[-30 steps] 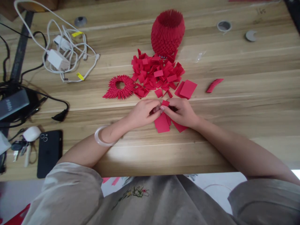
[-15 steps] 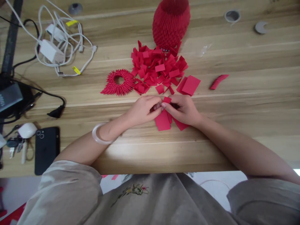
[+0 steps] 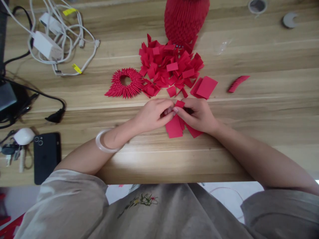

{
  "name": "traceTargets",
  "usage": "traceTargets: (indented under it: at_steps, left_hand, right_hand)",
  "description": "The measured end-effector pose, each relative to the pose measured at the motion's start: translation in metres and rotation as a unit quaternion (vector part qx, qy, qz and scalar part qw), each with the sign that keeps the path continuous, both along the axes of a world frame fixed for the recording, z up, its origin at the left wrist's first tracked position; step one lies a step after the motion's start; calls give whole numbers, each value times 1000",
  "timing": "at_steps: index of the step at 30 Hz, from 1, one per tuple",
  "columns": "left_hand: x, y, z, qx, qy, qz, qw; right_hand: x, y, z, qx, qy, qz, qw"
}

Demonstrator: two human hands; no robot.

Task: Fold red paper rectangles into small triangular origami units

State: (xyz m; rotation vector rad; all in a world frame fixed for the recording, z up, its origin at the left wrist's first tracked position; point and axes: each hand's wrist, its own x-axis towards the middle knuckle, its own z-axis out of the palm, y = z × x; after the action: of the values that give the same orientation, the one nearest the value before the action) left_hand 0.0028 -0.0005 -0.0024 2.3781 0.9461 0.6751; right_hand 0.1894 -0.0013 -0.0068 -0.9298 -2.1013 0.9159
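My left hand [image 3: 157,113] and my right hand [image 3: 199,114] meet at the middle of the table, both closed on a small red paper piece [image 3: 180,104] whose top end shows between the fingertips. Under them lie larger red paper rectangles [image 3: 174,127], partly covered by the hands. Just beyond is a heap of small folded red paper pieces [image 3: 171,66]. Beside it on the right, a few flat red paper sheets [image 3: 206,87] overlap. To the left of the heap sits a ring of interlocked red folded paper [image 3: 126,83].
A large red folded-paper vase shape [image 3: 185,20] stands behind the heap. A short curved paper strip [image 3: 238,83] lies to the right. White cables with chargers [image 3: 48,44], a black plug [image 3: 56,116], a phone [image 3: 47,157] and keys with a white case [image 3: 24,136] occupy the left side.
The view has shifted slightly, so the far table items sit a little higher and more spread out. Both hands keep nearly the same hold on the small paper piece.
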Motion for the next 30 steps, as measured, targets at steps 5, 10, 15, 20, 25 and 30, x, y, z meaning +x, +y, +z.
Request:
traceTargets:
  at_steps: [5,10,15,20,25,30]
  left_hand:
    - [0,0,0,-1,3,0,1000]
    - [0,0,0,-3,2,3,1000]
    - [0,0,0,-1,-1,2,1000]
    - [0,0,0,2,2,4,1000]
    - [0,0,1,0,10,5,1000]
    - [0,0,0,2,4,4,1000]
  right_hand:
    - [0,0,-2,13,0,-10,1000]
    - [0,0,-2,20,2,-13,1000]
    - [0,0,-2,14,0,-7,1000]
    - [1,0,-2,-6,-4,-10,1000]
    - [1,-1,-1,-18,1,-4,1000]
    - [1,0,-1,-14,-2,-3,1000]
